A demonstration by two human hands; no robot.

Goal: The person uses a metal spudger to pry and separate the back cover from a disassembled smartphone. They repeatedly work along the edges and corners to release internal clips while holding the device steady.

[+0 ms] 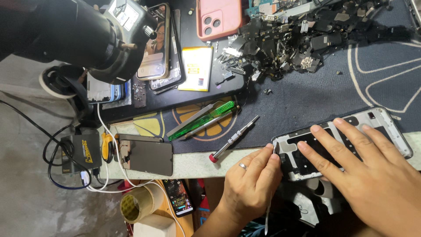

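An opened phone frame [380,119], silver-edged with dark inner parts, lies at the mat's near edge on the right. My right hand [368,169] rests flat on it with fingers spread, pressing it down. My left hand [251,182], a ring on one finger, has its fingertips pinched at the frame's left end. It grips a thin pale tool [267,217] that trails down toward me; what kind of tool it is cannot be told.
A red-capped screwdriver [232,139] and a green screwdriver [206,119] lie left of my hands. A dark phone screen [147,156], yellow battery [196,68], pink-backed phone [218,17] and pile of small parts [289,39] lie farther off. A black microscope [74,35] overhangs top left, and a tape roll [136,204] sits below.
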